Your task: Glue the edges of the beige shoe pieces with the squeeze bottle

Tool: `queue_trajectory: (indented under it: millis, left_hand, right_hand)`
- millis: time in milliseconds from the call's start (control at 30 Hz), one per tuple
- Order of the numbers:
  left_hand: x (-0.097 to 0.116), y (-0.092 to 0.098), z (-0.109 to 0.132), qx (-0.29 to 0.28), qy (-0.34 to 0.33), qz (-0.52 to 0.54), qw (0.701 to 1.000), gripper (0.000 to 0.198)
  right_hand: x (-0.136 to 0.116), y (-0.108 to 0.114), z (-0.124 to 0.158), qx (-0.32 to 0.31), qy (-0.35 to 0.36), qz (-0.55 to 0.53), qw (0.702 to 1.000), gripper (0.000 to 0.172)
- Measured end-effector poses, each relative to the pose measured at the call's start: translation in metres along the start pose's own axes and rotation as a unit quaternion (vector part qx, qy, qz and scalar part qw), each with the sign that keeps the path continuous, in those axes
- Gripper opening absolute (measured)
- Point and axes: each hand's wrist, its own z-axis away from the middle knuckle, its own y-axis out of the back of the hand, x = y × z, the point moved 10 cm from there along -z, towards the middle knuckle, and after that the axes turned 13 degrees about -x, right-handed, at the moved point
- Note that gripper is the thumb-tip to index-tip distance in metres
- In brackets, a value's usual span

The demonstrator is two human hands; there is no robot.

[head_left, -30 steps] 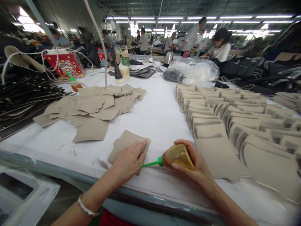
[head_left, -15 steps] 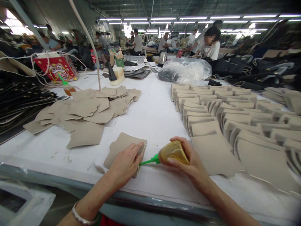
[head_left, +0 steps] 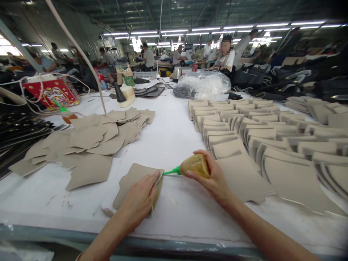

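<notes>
Glue bottle (head_left: pixel 195 165), lower centre: gripped in closed right hand (head_left: pixel 214 179); nozzle (head_left: pixel 170 172) is pointed leftward at beige piece (head_left: pixel 130 177), pressed flat under open left hand (head_left: pixel 140 198).

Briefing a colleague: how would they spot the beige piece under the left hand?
On the white table, at the near edge between the loose pile and the overlapped rows, one beige piece lies alone. Only it has the left hand pressing it and the green nozzle of a bottle at its corner.

Amber glue bottle (head_left: pixel 195 165), green nozzle (head_left: pixel 172 172), beige pieces (head_left: pixel 87 136).
</notes>
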Motion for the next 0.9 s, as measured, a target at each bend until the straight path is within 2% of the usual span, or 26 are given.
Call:
queue_trajectory:
  millis: [133, 333, 467, 567, 633, 733, 833, 900]
  left_hand:
    - [0.0, 0.0, -0.002, -0.011, -0.003, -0.003, 1.0, 0.052]
    - [0.002, 0.001, 0.0, -0.009, 0.001, -0.011, 1.0, 0.051]
    - [0.004, 0.002, 0.0, -0.008, -0.003, 0.003, 1.0, 0.051]
    - [0.003, 0.001, -0.001, -0.007, 0.001, 0.012, 1.0, 0.052]
    - [0.003, 0.002, -0.001, -0.005, 0.007, 0.014, 1.0, 0.053]
    - [0.004, 0.005, -0.001, 0.002, 0.014, 0.025, 1.0, 0.054]
    - [0.002, 0.006, 0.002, -0.011, 0.018, 0.056, 0.998, 0.051]
    - [-0.01, 0.011, 0.01, 0.003, 0.019, 0.082, 0.996, 0.048]
  right_hand:
    - [-0.005, 0.001, -0.003, 0.012, 0.023, 0.026, 0.999, 0.054]
    - [-0.003, -0.007, 0.001, -0.034, -0.02, 0.003, 0.999, 0.055]
    - [-0.007, 0.002, -0.003, 0.003, 0.001, 0.026, 1.0, 0.055]
    - [-0.007, 0.0, -0.003, -0.002, -0.005, 0.023, 1.0, 0.053]
    - [-0.003, -0.008, 0.001, -0.031, -0.027, -0.015, 0.999, 0.054]
    - [0.006, -0.018, 0.01, -0.069, -0.066, -0.132, 0.987, 0.053]
    - [0.016, -0.009, 0.025, -0.022, -0.095, -0.282, 0.954, 0.047]
    - [0.021, 0.001, 0.04, 0.025, -0.101, -0.379, 0.919, 0.045]
